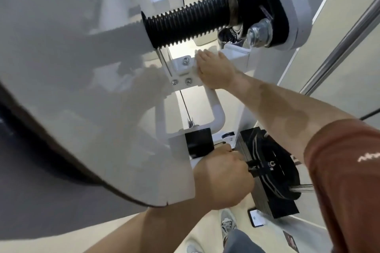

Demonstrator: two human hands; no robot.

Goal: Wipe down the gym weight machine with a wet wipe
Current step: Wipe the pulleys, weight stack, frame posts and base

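My right hand (216, 71) has its fingers laid nearly flat, pressing the wet wipe (197, 58) onto the machine's bolted bracket (181, 67). The wipe shows only as a white edge past the fingertips. The unwiped run I judge comes next is the white tube (214, 106). It starts under the heel of that hand and its long axis runs back toward me, away from the fingertips, down to the weight stack (267, 170). My left hand (223, 176) is nearer that end, but it is fisted on the lower frame piece (197, 162) and carries no wipe.
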